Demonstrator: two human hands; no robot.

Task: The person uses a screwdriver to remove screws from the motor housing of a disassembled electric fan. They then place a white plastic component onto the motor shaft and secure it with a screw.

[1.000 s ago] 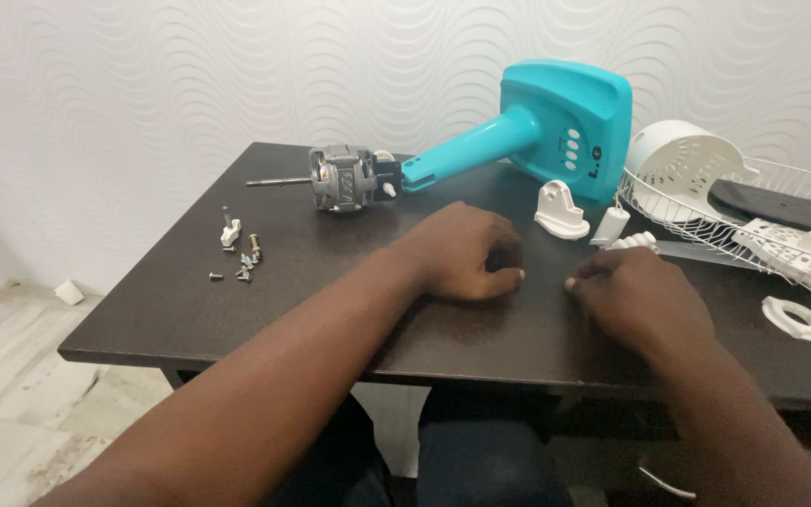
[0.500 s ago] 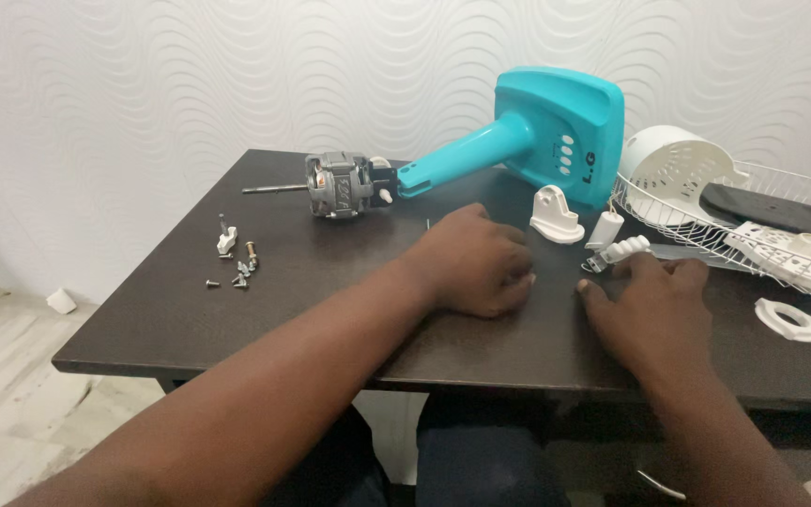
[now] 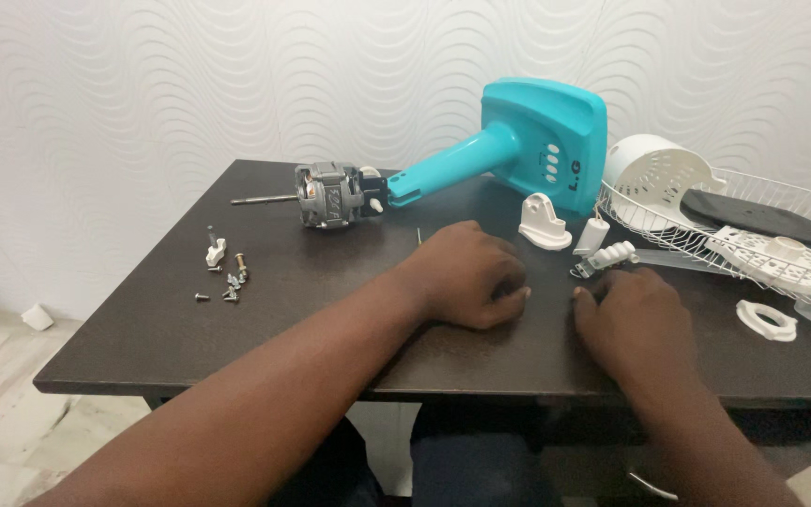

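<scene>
The fan lay in pieces all over the dark table [image 3: 143, 347]. That told me the taking-apart was mostly done, I think, and putting it back together had not begun.

The person's left hand [image 3: 466, 277] rested flat near the middle of the table. Its fingers were curled under a little and held close together. I could not tell if something tiny sat under them. The right hand [image 3: 635, 324] lay just to the right of it, knuckles up, fingers bent down to the table. I could not see anything held in it either. The two hands were near each other but not touching.

Just beyond the right hand sat a small white ridged knob [image 3: 609, 256], and it looked very close to the fingertips. A white bracket [image 3: 543, 223] stood a bit farther back.

Far on the table was the blue-green fan stand [image 3: 518, 150], tipped on its side. The grey motor [image 3: 330, 195] lay at the end of the stand's neck, with its thin metal shaft poking out to the left. So the motor was already out of its cover.

On the left, well apart from the hands, was a little pile of screws [image 3: 227, 282]. On the right sat the white wire guard [image 3: 762, 225] with a dark blade in it, and a white ring [image 3: 767, 321] lay nearer.
</scene>
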